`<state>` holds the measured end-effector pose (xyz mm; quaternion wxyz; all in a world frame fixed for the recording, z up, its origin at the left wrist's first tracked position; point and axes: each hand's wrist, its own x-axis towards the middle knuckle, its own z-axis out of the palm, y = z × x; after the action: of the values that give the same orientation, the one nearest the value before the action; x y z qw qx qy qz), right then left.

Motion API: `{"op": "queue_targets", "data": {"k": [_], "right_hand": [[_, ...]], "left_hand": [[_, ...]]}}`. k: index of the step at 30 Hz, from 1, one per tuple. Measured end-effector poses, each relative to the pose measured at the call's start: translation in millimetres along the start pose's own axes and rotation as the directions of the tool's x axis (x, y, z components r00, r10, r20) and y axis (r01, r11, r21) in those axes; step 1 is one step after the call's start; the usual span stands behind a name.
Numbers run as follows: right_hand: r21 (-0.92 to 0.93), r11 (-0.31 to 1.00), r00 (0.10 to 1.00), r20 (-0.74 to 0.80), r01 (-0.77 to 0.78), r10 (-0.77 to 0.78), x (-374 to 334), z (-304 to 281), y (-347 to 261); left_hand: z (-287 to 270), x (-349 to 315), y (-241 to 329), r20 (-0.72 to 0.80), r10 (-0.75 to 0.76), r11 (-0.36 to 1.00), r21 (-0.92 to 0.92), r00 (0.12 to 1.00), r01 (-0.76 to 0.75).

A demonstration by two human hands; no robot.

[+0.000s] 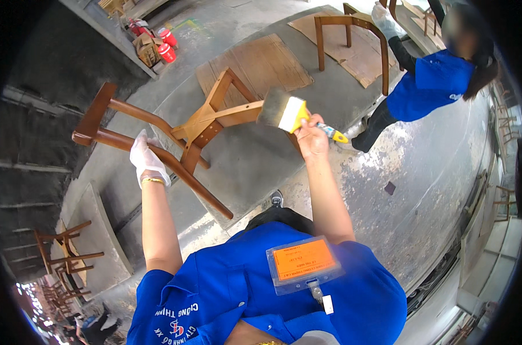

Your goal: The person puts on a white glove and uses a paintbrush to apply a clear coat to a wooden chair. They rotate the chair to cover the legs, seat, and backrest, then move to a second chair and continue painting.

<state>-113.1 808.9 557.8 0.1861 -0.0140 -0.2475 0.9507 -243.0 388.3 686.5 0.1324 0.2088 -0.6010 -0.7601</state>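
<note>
A brown wooden chair frame [200,127] lies tipped over on a grey work surface, its legs and crossed seat rails showing. My left hand [146,158], in a white glove, is closed round one of its long rails near the backrest end. In my bare right hand [312,138] is a wide paintbrush [292,113] with a yellow and white ferrule and a patterned handle. Its dark bristles are at the end of a seat rail; whether they touch the wood I cannot tell.
Cardboard sheets [261,63] lie on the grey surface [238,178]. At the far right a co-worker [433,80] in blue handles another chair frame [353,23]. Red and white containers [166,53] stand by a cardboard box [147,49] at far left. More chair frames [71,256] are stacked lower left.
</note>
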Motion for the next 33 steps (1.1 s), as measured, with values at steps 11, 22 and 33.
{"op": "queue_targets", "data": {"k": [11, 22, 33], "right_hand": [[-0.577, 0.764, 0.388, -0.800, -0.288, -0.458, -7.1, -105.6, 11.7], [-0.003, 0.997, 0.849, -0.524, -0.079, 0.065, 2.6, -71.7, -15.2], [-0.132, 0.944, 0.937, -0.144, 0.301, -0.319, 64.3, 60.9, 39.4]], "left_hand": [[-1.4, 19.5, -59.7, 0.203, -0.195, 0.912, 0.397, 0.960, 0.101], [10.8, 3.3, -64.4, 0.146, -0.224, 0.880, 0.454, 0.964, 0.136], [16.8, -3.6, -57.7, 0.211, -0.186, 0.892, 0.445, 0.959, 0.075]]}}
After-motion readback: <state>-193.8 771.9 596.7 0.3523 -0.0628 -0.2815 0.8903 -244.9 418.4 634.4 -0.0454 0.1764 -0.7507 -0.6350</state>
